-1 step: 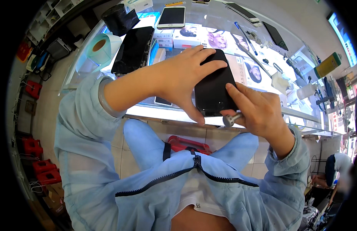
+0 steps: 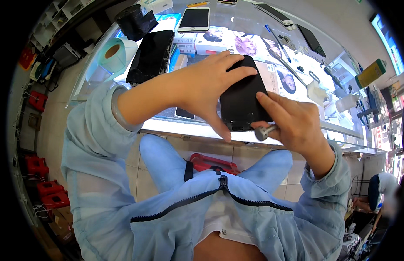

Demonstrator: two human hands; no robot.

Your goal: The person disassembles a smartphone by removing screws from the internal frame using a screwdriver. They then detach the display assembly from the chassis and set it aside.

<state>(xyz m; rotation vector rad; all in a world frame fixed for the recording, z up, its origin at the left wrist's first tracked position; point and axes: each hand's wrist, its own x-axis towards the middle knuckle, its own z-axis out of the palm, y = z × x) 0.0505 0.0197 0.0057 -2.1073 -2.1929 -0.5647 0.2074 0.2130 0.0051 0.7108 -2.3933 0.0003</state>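
Nothing different from the earlier frame: same grip, same pose. Left hand [image 2: 206,85] spread wide around the dark phone [image 2: 242,93], fingers over its top edge, thumb down along its left side. Right hand [image 2: 293,124] closed on a small metal-tipped screwdriver [image 2: 263,132], thumb pressed against the phone's lower right corner, tool tip just below its bottom edge. Phone held upright between both sets of fingers, above the glass counter [image 2: 236,30]. Beyond the left fingers, a dark tablet [image 2: 150,56] and a tape roll [image 2: 112,53].

No visible change between pictures.
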